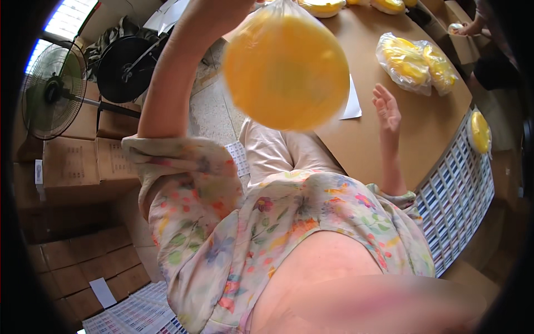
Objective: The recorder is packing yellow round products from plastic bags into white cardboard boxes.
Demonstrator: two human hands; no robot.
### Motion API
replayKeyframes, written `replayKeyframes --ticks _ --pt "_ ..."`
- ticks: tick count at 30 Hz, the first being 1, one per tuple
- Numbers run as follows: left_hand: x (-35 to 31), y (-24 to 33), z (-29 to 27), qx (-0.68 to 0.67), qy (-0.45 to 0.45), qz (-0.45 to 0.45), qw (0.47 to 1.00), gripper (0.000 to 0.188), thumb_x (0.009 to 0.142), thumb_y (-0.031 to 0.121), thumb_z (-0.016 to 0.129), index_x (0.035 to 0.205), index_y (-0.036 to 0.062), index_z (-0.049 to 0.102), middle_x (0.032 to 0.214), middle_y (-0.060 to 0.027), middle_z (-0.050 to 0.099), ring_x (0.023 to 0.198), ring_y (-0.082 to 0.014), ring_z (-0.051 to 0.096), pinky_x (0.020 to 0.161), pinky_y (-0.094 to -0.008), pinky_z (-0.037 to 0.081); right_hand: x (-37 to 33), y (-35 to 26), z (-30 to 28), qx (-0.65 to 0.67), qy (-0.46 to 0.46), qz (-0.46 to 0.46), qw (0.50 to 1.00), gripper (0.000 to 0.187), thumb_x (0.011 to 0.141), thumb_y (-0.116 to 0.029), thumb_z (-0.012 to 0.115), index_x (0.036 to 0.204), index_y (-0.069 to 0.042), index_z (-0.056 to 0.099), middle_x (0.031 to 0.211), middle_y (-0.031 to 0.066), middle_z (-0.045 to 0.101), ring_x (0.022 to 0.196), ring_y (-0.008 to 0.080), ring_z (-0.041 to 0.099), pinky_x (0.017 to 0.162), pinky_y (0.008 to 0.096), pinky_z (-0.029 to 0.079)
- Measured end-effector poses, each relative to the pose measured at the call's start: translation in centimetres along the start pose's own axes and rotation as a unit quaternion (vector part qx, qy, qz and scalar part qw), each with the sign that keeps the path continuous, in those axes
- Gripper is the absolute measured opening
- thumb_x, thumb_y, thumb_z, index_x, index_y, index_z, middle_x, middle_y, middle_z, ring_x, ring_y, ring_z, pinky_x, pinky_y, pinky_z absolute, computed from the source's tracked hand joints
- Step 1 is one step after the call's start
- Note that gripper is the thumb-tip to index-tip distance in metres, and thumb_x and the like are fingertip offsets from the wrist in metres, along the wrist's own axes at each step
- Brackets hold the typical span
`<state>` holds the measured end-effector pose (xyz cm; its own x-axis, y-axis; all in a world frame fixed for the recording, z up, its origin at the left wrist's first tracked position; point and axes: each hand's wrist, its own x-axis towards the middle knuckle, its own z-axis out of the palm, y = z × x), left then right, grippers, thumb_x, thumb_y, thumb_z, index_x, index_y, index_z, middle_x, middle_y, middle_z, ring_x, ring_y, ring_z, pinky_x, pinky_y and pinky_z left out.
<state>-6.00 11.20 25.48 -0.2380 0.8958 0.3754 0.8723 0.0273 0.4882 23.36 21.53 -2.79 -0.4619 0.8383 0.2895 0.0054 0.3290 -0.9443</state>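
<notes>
My left arm is raised on the left, and my left hand (240,8) is partly cut off by the top edge. From it hangs a clear plastic bag (285,69) with a large, round yellow thing inside, close to the camera and blurred. The bag's gathered top is at the frame edge, and the gripping fingertips are out of sight. Over the brown tabletop (367,147), my right hand (386,109) is open with its fingers up, holding nothing. Beyond it on the table lie yellow items in clear bags (411,64), their kind unclear.
More bagged yellow items (322,6) lie along the far table edge. A white paper (351,103) is beside the hanging bag. Another bagged yellow item (479,132) rests on printed sheets (456,192) at right. A fan (54,89) and stacked cartons (72,161) stand left. Another person's hand (467,28) shows far right.
</notes>
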Motion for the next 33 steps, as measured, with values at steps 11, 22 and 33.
replayKeyframes --ticks 11,22,33 --pt "-2.3 -3.2 6.1 -0.380 -0.069 0.136 0.912 0.037 0.104 0.032 0.050 0.094 0.0001 0.064 0.083 -0.0021 0.063 0.080 -0.0097 0.062 0.071 -0.0259 0.054 5.2 -2.7 5.5 0.461 -0.141 0.202 0.852 0.083 0.095 -0.065 0.045 0.152 -0.006 0.029 0.153 0.0149 0.037 0.141 0.0299 0.036 0.116 0.0488 0.029" --pt "-3.4 -0.5 5.9 -0.146 -0.053 0.088 0.984 0.029 0.098 0.025 0.057 0.089 -0.0008 0.065 0.079 -0.0142 0.065 0.076 -0.0213 0.064 0.071 -0.0332 0.048 6.1 0.9 5.3 0.488 -0.078 0.259 0.830 0.077 0.099 -0.058 0.042 0.145 0.002 0.032 0.140 0.0183 0.049 0.134 0.0304 0.044 0.113 0.0449 0.034" --pt "-3.6 -1.8 6.7 -0.316 -0.095 0.078 0.941 0.031 0.103 0.030 0.053 0.097 0.0019 0.065 0.088 -0.0047 0.068 0.079 -0.0124 0.064 0.068 -0.0273 0.052 6.7 1.4 6.4 0.493 -0.236 0.227 0.806 0.089 0.092 -0.069 0.046 0.149 -0.002 0.030 0.146 0.0154 0.045 0.131 0.0250 0.048 0.107 0.0404 0.043"
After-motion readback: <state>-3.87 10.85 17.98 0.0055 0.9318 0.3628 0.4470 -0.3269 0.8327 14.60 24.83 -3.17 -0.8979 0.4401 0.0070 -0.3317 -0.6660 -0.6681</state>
